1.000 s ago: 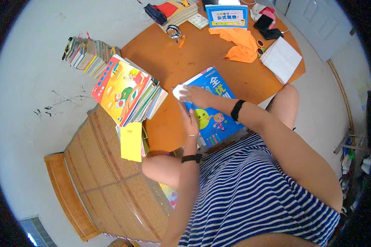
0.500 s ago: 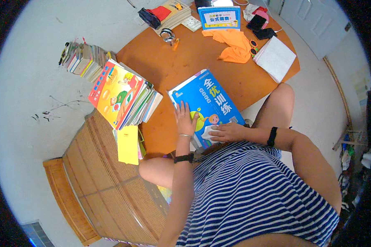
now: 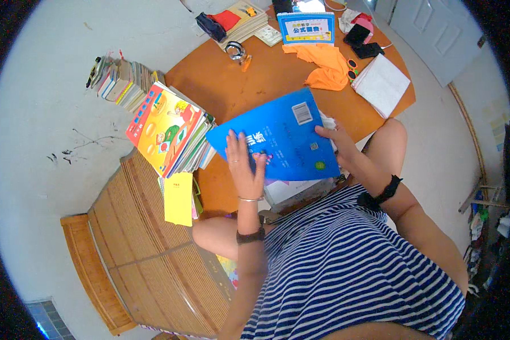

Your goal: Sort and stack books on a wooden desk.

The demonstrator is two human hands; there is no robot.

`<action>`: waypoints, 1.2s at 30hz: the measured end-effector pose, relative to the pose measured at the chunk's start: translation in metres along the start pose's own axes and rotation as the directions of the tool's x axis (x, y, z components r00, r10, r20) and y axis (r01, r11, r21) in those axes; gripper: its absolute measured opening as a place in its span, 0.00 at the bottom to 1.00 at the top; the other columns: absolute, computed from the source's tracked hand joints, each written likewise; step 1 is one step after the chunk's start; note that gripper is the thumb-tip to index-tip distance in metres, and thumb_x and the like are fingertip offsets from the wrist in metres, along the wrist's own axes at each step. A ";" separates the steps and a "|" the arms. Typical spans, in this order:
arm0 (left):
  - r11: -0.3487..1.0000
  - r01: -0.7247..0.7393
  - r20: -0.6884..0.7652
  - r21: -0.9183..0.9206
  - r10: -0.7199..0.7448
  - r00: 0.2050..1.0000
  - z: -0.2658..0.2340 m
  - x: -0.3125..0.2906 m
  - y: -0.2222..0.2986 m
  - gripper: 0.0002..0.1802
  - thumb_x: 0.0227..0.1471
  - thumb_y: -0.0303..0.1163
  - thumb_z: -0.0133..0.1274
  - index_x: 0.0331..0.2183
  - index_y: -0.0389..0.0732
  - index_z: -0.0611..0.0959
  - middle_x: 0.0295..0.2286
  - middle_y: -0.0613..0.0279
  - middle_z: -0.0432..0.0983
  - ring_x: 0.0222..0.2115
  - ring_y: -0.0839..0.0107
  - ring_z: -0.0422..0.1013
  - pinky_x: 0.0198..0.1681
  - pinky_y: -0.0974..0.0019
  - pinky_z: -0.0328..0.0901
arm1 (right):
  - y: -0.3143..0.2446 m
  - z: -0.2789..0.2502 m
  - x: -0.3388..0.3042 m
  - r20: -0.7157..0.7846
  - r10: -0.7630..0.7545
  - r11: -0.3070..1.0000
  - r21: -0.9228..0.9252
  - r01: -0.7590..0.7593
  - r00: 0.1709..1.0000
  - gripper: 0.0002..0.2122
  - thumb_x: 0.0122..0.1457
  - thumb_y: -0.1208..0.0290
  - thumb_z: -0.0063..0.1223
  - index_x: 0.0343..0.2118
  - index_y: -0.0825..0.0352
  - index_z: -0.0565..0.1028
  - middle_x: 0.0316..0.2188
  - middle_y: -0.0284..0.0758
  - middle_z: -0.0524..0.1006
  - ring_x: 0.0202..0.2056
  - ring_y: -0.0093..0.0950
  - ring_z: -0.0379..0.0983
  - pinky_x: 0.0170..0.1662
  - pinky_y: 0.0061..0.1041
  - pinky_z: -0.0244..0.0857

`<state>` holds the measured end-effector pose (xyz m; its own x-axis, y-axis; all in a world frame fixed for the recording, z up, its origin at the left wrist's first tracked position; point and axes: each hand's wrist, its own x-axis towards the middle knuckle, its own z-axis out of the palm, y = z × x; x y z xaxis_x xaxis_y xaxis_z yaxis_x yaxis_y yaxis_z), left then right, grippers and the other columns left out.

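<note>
A blue workbook (image 3: 292, 133) shows its back cover, with a white barcode near the upper right corner. It lies at a slant over the near part of the table, and whether it is raised I cannot tell. My left hand (image 3: 245, 170) rests on its left part, fingers stretched out flat. At the right edge my right hand (image 3: 341, 143) grips the workbook, thumb on the cover and the other fingers hidden beneath. A bit of white cloth or tissue (image 3: 327, 121) shows beside that thumb. White pages (image 3: 292, 190) peek out below the workbook's near edge.
Left of the workbook stands a tall stack of books (image 3: 167, 133), a yellow booklet (image 3: 178, 198) below it. Farther back on the brown table (image 3: 209, 68) are a clear tape roll (image 3: 236, 52), an orange cloth (image 3: 326, 71), a blue desk calendar-like booklet (image 3: 306, 28) and folded white paper (image 3: 381, 85).
The workbook has been turned over from its front cover to its back. My right hand has moved up and right, from the cover to the edge. My left hand has shifted slightly.
</note>
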<state>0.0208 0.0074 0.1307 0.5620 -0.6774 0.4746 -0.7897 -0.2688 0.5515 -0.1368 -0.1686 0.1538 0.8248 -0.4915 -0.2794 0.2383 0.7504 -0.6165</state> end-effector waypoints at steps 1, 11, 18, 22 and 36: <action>1.000 -0.001 -0.001 -0.002 0.001 1.000 0.006 -0.002 0.001 0.33 0.51 0.44 0.46 0.56 0.40 0.61 0.58 0.49 0.46 0.59 0.48 0.43 0.59 0.48 0.36 | 0.000 -0.004 0.006 0.000 -0.002 1.000 -0.001 0.002 1.000 0.18 0.50 0.72 0.56 0.45 0.68 0.69 0.37 0.38 0.75 0.36 0.29 0.74 0.37 0.27 0.70; 0.903 0.020 0.489 0.429 -0.251 0.835 0.084 -0.062 -0.024 0.37 0.47 0.54 0.48 0.58 0.58 0.57 0.60 0.55 0.39 0.59 0.46 0.38 0.56 0.36 0.37 | 0.034 -0.108 0.065 -0.276 -0.338 0.722 -0.690 0.060 0.900 0.18 0.52 0.73 0.54 0.47 0.68 0.69 0.38 0.37 0.74 0.38 0.27 0.71 0.42 0.25 0.65; 0.899 0.023 0.452 0.437 -0.242 0.858 0.095 -0.057 -0.019 0.38 0.45 0.55 0.50 0.57 0.59 0.59 0.60 0.57 0.41 0.59 0.48 0.39 0.56 0.37 0.39 | 0.056 -0.109 0.083 0.354 -0.535 -0.291 -0.930 0.225 0.767 0.23 0.50 0.74 0.50 0.52 0.64 0.65 0.55 0.46 0.59 0.56 0.45 0.55 0.56 0.37 0.52; 0.916 0.033 0.430 0.401 -0.220 0.876 0.096 -0.058 -0.021 0.37 0.45 0.55 0.50 0.56 0.60 0.60 0.60 0.59 0.42 0.59 0.48 0.40 0.56 0.39 0.37 | 0.079 -0.090 0.102 0.239 -0.297 -0.411 -0.906 0.102 0.925 0.23 0.54 0.70 0.47 0.55 0.63 0.61 0.59 0.45 0.52 0.59 0.45 0.47 0.60 0.38 0.43; 0.904 0.416 0.002 -0.098 -0.418 0.909 0.042 -0.047 -0.077 0.26 0.44 0.23 0.48 0.48 0.35 0.67 0.47 0.45 0.63 0.50 0.48 0.57 0.54 0.56 0.52 | 0.165 0.006 0.153 0.752 0.100 -0.425 -0.559 0.712 0.651 0.18 0.56 0.66 0.43 0.49 0.65 0.66 0.55 0.42 0.60 0.56 0.43 0.54 0.57 0.36 0.52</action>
<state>0.0447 0.0309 0.0372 0.8401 -0.5043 0.1997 -0.4563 -0.4580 0.7629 0.0324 -0.1174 0.0140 0.9466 0.0878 0.3102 0.1992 -0.9158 -0.3487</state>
